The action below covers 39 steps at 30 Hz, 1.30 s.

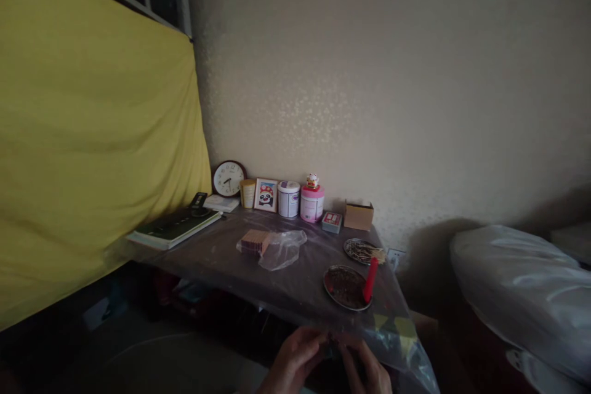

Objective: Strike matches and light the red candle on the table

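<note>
At the table's near edge, my left hand (294, 359) and my right hand (365, 364) come together, fingers bent inward and closed. Something small and dark sits between the fingertips, too dim to name. Just beyond them lies a round metal plate (344, 289) with a dark surface. A red candle (370, 280) stands upright at the plate's right side. Behind it, a second plate (351, 249) carries a bundle of thin sticks (372, 253). Further left, a clear plastic bag (284, 250) partly covers a stack of small brown pieces (255, 242).
A plastic sheet covers the table (221, 271). Along the wall stand a clock (229, 178), a panda picture (266, 195), a white tin (289, 199), a pink tin (312, 204) and a cardboard box (359, 216). A large book (178, 228) lies left, beside a yellow curtain (101, 123).
</note>
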Motion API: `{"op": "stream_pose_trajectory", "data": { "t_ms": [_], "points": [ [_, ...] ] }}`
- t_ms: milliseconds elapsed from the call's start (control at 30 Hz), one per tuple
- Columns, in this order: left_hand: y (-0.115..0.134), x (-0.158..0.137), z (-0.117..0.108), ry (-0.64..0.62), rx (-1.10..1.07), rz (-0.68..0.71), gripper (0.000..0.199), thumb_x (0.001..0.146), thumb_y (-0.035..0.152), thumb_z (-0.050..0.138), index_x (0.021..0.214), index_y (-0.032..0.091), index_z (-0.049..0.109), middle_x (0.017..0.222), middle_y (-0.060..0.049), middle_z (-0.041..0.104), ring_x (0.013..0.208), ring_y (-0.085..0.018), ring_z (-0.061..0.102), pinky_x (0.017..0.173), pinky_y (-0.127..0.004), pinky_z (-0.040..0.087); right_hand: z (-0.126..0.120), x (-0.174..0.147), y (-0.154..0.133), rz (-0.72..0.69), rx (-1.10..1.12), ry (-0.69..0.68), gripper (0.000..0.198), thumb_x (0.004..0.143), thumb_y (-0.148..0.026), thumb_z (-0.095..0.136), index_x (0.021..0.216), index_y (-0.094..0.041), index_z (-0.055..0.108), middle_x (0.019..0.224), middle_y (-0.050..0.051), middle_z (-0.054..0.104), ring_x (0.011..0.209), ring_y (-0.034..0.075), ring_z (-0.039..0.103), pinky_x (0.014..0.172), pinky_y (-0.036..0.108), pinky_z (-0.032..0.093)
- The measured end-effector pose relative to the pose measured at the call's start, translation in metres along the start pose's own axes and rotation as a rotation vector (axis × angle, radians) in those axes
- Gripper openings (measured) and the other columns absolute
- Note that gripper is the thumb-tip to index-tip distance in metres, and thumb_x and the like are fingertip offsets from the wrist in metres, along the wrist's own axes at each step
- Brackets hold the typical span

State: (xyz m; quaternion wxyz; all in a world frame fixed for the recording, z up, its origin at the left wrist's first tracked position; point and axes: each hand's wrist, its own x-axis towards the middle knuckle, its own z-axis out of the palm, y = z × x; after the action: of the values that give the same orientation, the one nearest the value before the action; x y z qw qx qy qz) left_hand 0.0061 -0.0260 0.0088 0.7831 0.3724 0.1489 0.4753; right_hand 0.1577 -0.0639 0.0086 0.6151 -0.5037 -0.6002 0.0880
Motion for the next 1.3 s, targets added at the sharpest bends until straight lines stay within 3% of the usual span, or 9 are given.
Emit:
{"op": "stream_pose_trajectory", "data": {
  "t_ms": [100,300,500,800,1033,1300],
  "points": [
    [0.003,-0.002,0.003,-0.008,-0.005,0.003,0.025,0.077,0.027,0.062,0.097,0.013,0.067,0.104,-0.013,0.069,0.106,-0.028,0.057,0.100,-0.043,0.033,0.000,0.000,-0.001,-0.025,-0.043,-0.003,0.028,0.085,-0.046,0.052,0.084,-0.022,0.068,0.079,0.003,0.073,0.072,0.015,0.070,0.068,0.016,0.053],
    [0.005,-0.004,0.005,0.019,-0.020,-0.018,0.022,0.077,0.027,0.061,0.096,0.016,0.067,0.102,-0.011,0.070,0.106,-0.028,0.058,0.099,-0.042,0.033,-0.009,0.001,0.002,-0.108,-0.123,-0.171,0.016,0.087,-0.032,0.054,0.092,-0.020,0.064,0.085,0.004,0.072,0.075,0.015,0.070,0.071,0.017,0.053],
    [0.002,-0.003,0.000,0.038,-0.031,-0.027,0.020,0.081,0.024,0.056,0.096,0.016,0.067,0.103,-0.011,0.069,0.107,-0.026,0.057,0.100,-0.042,0.033,-0.002,-0.001,-0.002,-0.069,-0.157,-0.168,0.017,0.089,-0.032,0.050,0.089,-0.020,0.062,0.081,0.004,0.070,0.075,0.015,0.068,0.071,0.017,0.052],
    [0.004,-0.004,-0.002,0.092,0.004,-0.054,0.018,0.081,0.022,0.057,0.096,0.019,0.067,0.103,-0.008,0.068,0.106,-0.024,0.056,0.100,-0.041,0.034,-0.005,0.004,-0.010,-0.050,-0.153,-0.050,0.017,0.089,-0.032,0.050,0.087,-0.020,0.062,0.082,0.003,0.070,0.075,0.014,0.068,0.071,0.017,0.052],
    [-0.002,-0.002,-0.002,0.076,0.050,-0.048,0.018,0.080,0.024,0.058,0.094,0.017,0.067,0.098,-0.008,0.069,0.102,-0.024,0.058,0.097,-0.039,0.037,-0.003,0.003,-0.012,-0.109,-0.153,-0.110,0.014,0.089,-0.027,0.050,0.091,-0.021,0.062,0.086,0.003,0.070,0.081,0.014,0.068,0.075,0.019,0.052],
    [0.009,-0.002,-0.003,0.169,0.063,-0.102,0.019,0.077,0.027,0.062,0.094,0.018,0.066,0.103,-0.009,0.069,0.104,-0.025,0.059,0.094,-0.038,0.039,-0.005,0.010,-0.011,-0.055,-0.179,-0.075,0.019,0.090,-0.031,0.047,0.086,-0.020,0.062,0.079,0.004,0.070,0.074,0.015,0.067,0.069,0.022,0.053]
  ]
}}
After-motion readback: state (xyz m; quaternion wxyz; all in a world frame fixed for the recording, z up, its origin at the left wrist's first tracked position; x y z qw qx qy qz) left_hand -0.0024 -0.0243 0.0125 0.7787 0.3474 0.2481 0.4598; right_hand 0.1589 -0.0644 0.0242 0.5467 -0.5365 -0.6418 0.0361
